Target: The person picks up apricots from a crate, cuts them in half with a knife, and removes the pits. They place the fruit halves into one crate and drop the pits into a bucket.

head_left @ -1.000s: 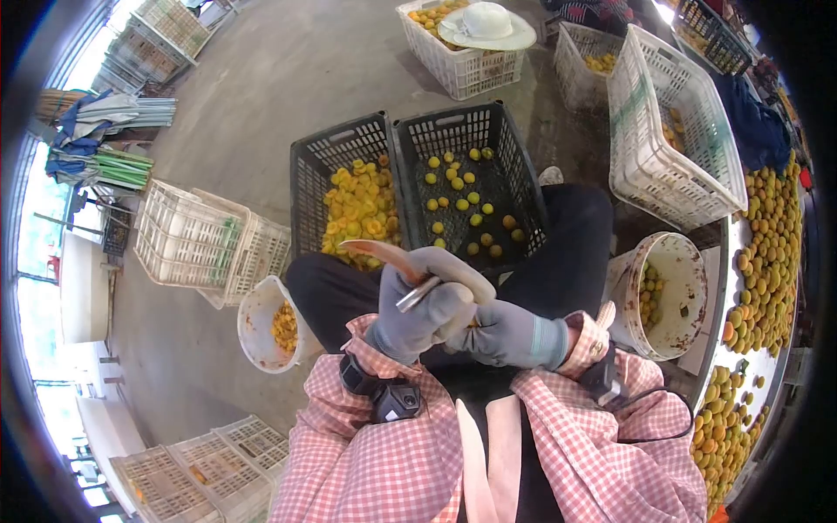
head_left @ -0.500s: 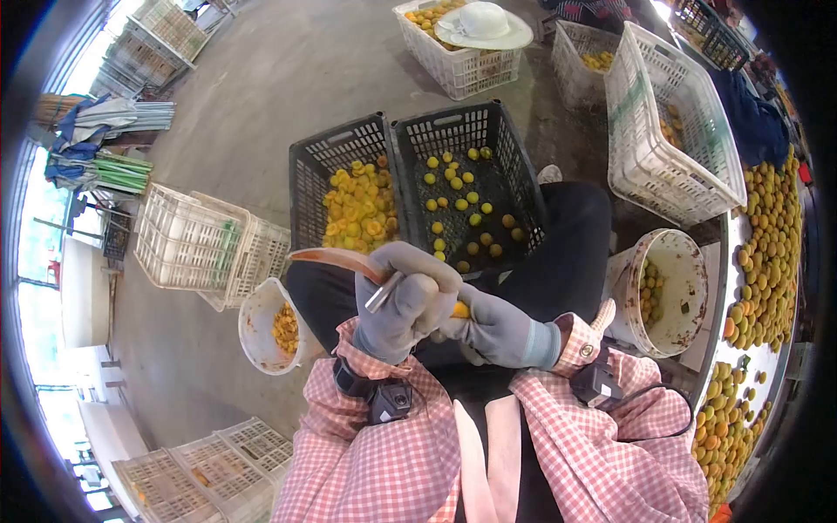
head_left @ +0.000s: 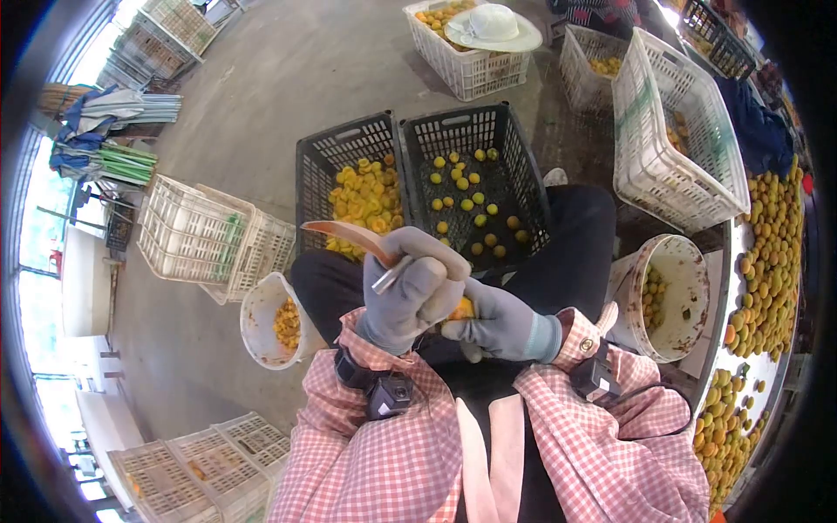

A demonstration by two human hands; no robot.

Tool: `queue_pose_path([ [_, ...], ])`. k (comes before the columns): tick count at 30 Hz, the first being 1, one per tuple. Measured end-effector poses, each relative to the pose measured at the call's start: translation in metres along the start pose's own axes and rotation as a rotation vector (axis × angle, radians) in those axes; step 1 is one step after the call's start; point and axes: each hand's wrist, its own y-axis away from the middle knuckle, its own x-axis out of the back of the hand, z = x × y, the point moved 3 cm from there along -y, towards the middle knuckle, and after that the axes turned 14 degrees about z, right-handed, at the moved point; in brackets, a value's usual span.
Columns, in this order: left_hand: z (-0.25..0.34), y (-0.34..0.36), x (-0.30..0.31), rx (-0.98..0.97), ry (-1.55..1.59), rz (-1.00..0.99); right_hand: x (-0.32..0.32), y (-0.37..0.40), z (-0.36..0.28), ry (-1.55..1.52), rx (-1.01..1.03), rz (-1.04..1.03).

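My left hand (head_left: 411,292), in a grey glove, is closed around a curved brown tool (head_left: 353,235); a short metal tube (head_left: 390,275) sticks out of the same fist. My right hand (head_left: 507,324), also gloved in grey, grips an orange-yellow apricot (head_left: 463,309) against the left fingers. The gloves hide most of the fruit. Beyond my hands stand two black crates side by side. Opened apricot pieces (head_left: 359,199) fill part of the left crate (head_left: 316,166), and loose whole apricots (head_left: 466,205) lie in the right crate (head_left: 523,174).
A white bucket (head_left: 253,318) with orange bits stands left of my legs, and a stained bucket (head_left: 683,301) with fruit stands right. Many apricots cover a table (head_left: 741,336) at far right. White crates (head_left: 187,235) stand around, one topped by a white hat (head_left: 494,28).
The view has shifted slightly. My hands have turned a little, and more of the apricot shows between them. The tool stays in my left hand.
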Motion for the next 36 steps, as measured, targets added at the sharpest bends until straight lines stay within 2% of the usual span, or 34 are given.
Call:
queue_pose_path([
  [1,-0.003,0.0,0.001,0.052,0.003,-0.019,0.002,-0.001,0.0,-0.002,0.001,0.0],
  [3,-0.005,0.0,0.003,0.062,0.018,-0.004,0.005,-0.002,0.001,0.318,0.133,0.024],
  [4,-0.006,-0.002,0.004,0.061,0.036,0.011,0.005,-0.004,0.005,0.322,0.134,0.024],
  [6,-0.003,-0.003,-0.002,0.05,0.044,-0.024,0.003,-0.003,0.004,0.507,0.676,0.166],
  [8,-0.002,-0.003,-0.004,0.035,0.049,-0.056,0.001,-0.001,-0.001,0.556,0.676,0.198],
  [10,-0.002,-0.003,0.002,-0.023,0.002,0.077,0.001,-0.002,-0.002,0.605,0.682,0.237],
  [11,-0.002,-0.004,0.001,-0.027,0.003,0.077,0.002,-0.003,-0.001,0.593,0.715,0.249],
  [16,-0.006,-0.004,0.001,0.044,0.057,0.129,0.009,-0.01,0.015,0.637,0.723,0.229],
  [18,-0.007,-0.011,0.006,0.048,0.038,0.138,0.012,-0.015,0.022,0.551,0.907,0.327],
  [19,-0.009,-0.017,0.011,0.097,0.094,0.18,0.013,-0.014,0.014,0.552,0.909,0.321],
  [21,-0.013,-0.023,0.02,0.219,0.235,0.212,0.013,-0.018,0.011,-0.084,0.074,0.031],
  [22,-0.013,-0.021,0.017,0.222,0.234,0.211,0.015,-0.017,0.01,-0.086,0.074,0.034],
  [24,-0.016,-0.018,0.003,0.118,-0.069,0.102,0.019,-0.015,0.006,0.064,0.159,0.039],
  [25,-0.021,-0.018,0.005,0.129,-0.087,0.098,0.02,-0.014,0.004,0.067,0.158,0.042],
  [28,-0.024,-0.016,0.007,0.13,0.027,0.103,0.022,-0.017,0.008,0.059,-0.108,0.128],
  [29,-0.026,-0.016,0.005,0.131,0.027,0.104,0.018,-0.017,0.013,0.057,-0.11,0.128],
  [31,-0.025,-0.022,0.004,0.019,0.007,0.229,0.016,-0.023,0.018,-0.119,0.131,0.438],
  [32,-0.023,-0.025,0.003,0.014,0.007,0.231,0.014,-0.03,0.019,-0.115,0.131,0.433],
  [34,-0.017,-0.032,0.001,-0.01,0.028,0.31,0.018,-0.038,0.016,-0.116,0.332,0.649],
  [36,-0.015,-0.035,-0.004,-0.041,-0.049,0.291,0.022,-0.042,0.02,-0.008,0.319,0.72],
])
